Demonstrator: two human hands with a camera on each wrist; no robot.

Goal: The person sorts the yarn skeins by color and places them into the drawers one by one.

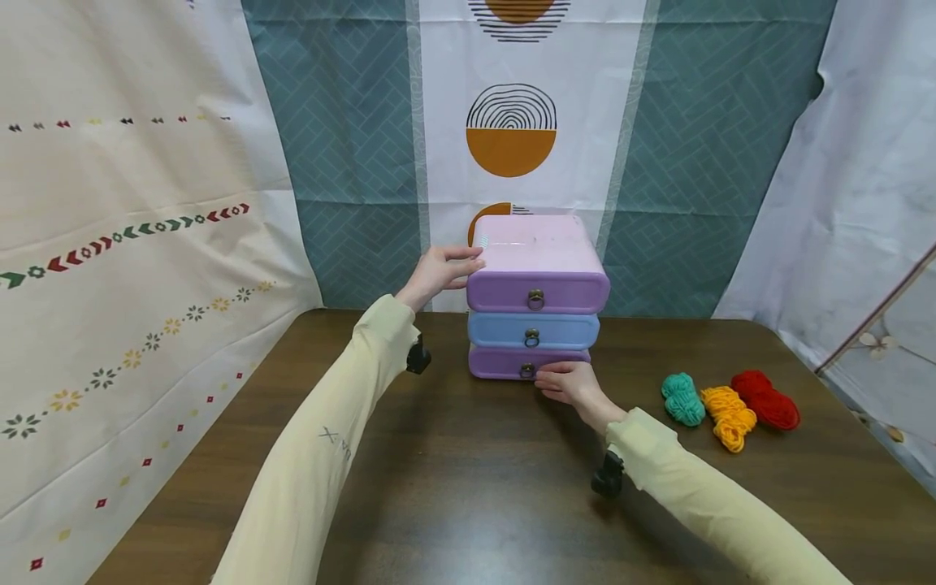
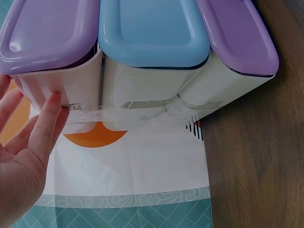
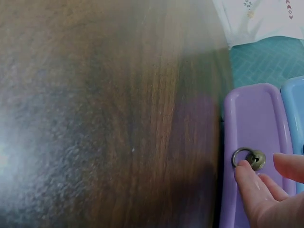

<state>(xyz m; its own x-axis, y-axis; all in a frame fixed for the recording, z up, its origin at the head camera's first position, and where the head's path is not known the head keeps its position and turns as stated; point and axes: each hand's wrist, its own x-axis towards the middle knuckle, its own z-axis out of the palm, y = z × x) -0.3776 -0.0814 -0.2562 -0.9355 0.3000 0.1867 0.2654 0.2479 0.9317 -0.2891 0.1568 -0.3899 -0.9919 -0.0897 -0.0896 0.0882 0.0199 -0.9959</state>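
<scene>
A small chest of three drawers stands at the back of the table, with a pale pink top, purple top and bottom drawers and a blue middle drawer. My left hand rests on its upper left edge and side, fingers extended. At the bottom purple drawer is my right hand, a fingertip at the brass ring pull. The thumb stands apart from the ring, and no pinch shows. All three drawers look closed in the head view.
Teal, yellow and red yarn skeins lie on the right of the brown wooden table. Patterned cloth hangs behind the table. White cloths hang at both sides.
</scene>
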